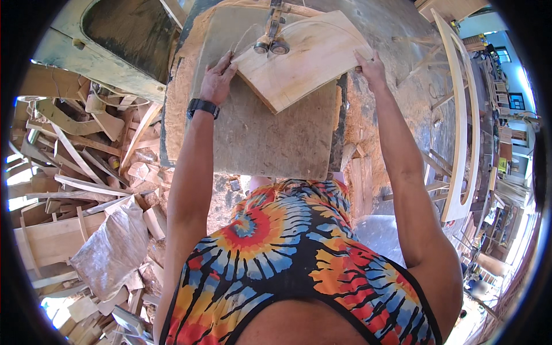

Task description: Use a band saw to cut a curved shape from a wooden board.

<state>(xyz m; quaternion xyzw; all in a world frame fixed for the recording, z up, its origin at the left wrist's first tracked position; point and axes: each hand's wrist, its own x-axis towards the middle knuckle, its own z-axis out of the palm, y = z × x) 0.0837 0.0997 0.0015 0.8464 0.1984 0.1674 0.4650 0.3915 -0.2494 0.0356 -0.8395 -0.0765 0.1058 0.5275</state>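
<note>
A pale, thick wooden board [307, 60] with a curved far edge lies tilted on the worn flat table of a saw-like machine [276, 141]. My left hand [217, 81], with a black watch on its wrist, is closed at the board's left corner, thumb against the edge. At the right corner, my right hand [372, 70] grips the board between thumb and fingers. Between my hands, a metal guide with two round rollers [271, 47] comes down over the board's far left part. A thin curved strip of wood [246, 35] shows just beyond my left hand.
Offcuts and scrap wood [86, 167] are heaped on the left, with a crumpled plastic sheet [112, 247] on them. A large machine housing [109, 43] stands at the far left. Sawdust [368, 138] covers the floor. On the right stands a long curved wooden frame [460, 132].
</note>
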